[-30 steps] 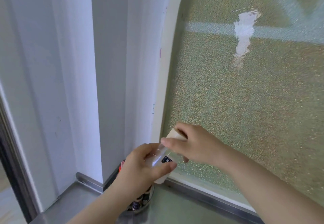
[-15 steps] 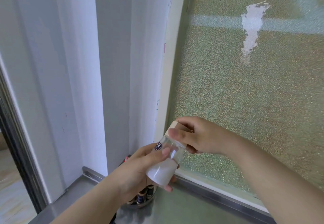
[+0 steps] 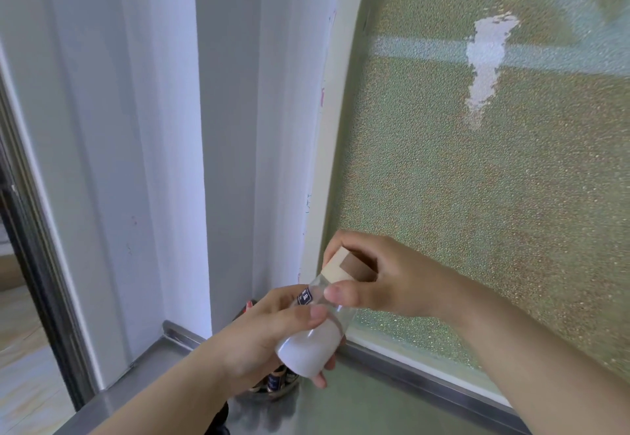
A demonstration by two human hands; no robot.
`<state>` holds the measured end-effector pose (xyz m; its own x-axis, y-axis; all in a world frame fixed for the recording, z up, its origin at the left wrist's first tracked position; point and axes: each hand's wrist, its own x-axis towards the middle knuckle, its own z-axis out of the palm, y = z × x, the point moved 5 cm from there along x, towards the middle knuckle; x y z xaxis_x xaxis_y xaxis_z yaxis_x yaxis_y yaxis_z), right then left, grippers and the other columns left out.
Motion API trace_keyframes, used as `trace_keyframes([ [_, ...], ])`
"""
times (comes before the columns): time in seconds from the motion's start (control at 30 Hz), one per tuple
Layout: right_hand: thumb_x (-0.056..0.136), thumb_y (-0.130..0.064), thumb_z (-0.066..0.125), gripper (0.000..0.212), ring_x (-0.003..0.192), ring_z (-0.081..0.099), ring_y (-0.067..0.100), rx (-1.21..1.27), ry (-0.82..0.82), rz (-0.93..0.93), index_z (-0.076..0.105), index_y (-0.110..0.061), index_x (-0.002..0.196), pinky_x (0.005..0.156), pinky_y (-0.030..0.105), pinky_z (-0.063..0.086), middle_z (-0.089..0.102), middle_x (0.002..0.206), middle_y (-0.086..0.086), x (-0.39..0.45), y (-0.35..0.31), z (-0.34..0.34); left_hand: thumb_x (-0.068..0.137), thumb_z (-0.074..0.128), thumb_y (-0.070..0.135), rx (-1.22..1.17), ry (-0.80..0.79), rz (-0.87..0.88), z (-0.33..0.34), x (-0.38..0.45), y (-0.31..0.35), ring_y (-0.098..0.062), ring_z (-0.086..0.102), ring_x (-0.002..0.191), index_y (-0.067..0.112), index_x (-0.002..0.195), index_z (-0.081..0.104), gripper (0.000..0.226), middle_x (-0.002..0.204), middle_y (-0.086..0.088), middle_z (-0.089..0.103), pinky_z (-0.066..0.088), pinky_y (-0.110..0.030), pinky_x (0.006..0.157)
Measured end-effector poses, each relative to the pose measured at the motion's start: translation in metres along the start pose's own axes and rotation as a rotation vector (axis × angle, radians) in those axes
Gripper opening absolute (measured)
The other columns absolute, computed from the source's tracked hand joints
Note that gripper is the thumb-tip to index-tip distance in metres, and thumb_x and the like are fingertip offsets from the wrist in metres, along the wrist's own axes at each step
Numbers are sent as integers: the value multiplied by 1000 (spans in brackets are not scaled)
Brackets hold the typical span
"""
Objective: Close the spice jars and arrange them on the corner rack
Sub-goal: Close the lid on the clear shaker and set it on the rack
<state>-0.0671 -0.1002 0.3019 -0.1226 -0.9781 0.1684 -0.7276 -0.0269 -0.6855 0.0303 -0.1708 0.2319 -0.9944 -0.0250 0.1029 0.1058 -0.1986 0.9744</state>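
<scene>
Head view shows me a clear spice jar (image 3: 315,324) held tilted in mid-air in front of the frosted window (image 3: 477,179), above the corner of the steel worktop (image 3: 358,407). It looks like glass or hard plastic with smooth walls, about a third full of white powder settled at the low end, so I judge it light, stiff, a bit slippery and breakable if dropped. The body is the place to hold it; the pale wooden lid (image 3: 344,266) is the part to turn or press.

My left hand (image 3: 272,335) is wrapped round the lower half of the jar, thumb across the front and fingertips showing beneath the base. My right hand (image 3: 385,281) is curled over the lid, thumb pressed at the neck and fingers over the top; I cannot tell whether the lid is fully seated.

Below the left hand, partly hidden, a round holder (image 3: 272,387) with a few dark-labelled jars sits in the corner; I take it to be the rack, though little shows.
</scene>
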Motion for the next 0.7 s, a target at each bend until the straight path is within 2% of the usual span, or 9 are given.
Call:
trace_keyframes([
  [0.1,65,-53,64,41,58,42,9,-32,-34,6,55,-21,88,54,24,35,49,66,-3,-2,0,6,69,62,31,0,-52,-34,-2,-3,-6,-26,62,60,2,100,55,43,82,-15,61,53,-31,53],
  [0.23,68,-51,70,36,61,49,0,-130,-66,70,54,-32,94,58,15,38,56,68,-15,-4,1,7,67,66,30,66,6,-28,-8,-7,-6,-23,60,66,7,99,58,40,81,-10,60,53,-31,59],
  [0.33,75,-51,67,32,58,59,-2,-249,-94,197,53,-37,100,57,14,43,64,72,-14,-4,6,10,62,72,40,575,357,64,-23,-9,-4,-6,61,75,34,98,60,39,83,10,65,49,-19,68],
  [0.4,73,-65,57,43,51,61,7,-240,38,303,57,-26,90,53,23,48,68,68,-2,-1,12,15,59,62,57,999,571,182,-19,-12,0,0,59,80,47,99,50,43,90,18,62,48,-19,71],
  [0.43,71,-70,54,50,51,60,12,-265,139,334,58,-21,83,53,28,48,67,65,1,1,15,17,58,56,62,1101,626,217,-14,-12,-2,-1,57,80,45,102,49,48,90,18,59,48,-23,72],
  [0.5,73,-64,56,52,58,59,20,-336,296,312,58,-12,74,56,32,47,65,64,6,5,19,21,57,54,63,1036,666,230,-12,-13,-7,0,57,79,38,106,52,55,89,19,60,49,-29,76],
  [0.57,77,-50,60,44,61,58,24,-325,358,251,56,-7,68,56,33,45,64,63,9,6,20,23,56,61,59,908,625,200,-17,-14,-7,5,58,83,45,101,53,48,88,21,65,47,-26,81],
  [0.63,79,-42,62,38,52,52,18,-255,353,194,56,-7,67,52,31,42,62,58,8,4,17,22,60,68,50,742,498,168,-18,-12,-6,4,60,88,47,97,58,38,90,17,69,46,-22,83],
  [0.7,79,-40,62,32,50,51,14,-199,316,120,56,-10,69,49,28,40,62,57,4,4,10,21,63,68,42,497,344,156,-15,-11,-5,-10,64,89,31,99,65,38,92,5,71,48,-23,82],
])
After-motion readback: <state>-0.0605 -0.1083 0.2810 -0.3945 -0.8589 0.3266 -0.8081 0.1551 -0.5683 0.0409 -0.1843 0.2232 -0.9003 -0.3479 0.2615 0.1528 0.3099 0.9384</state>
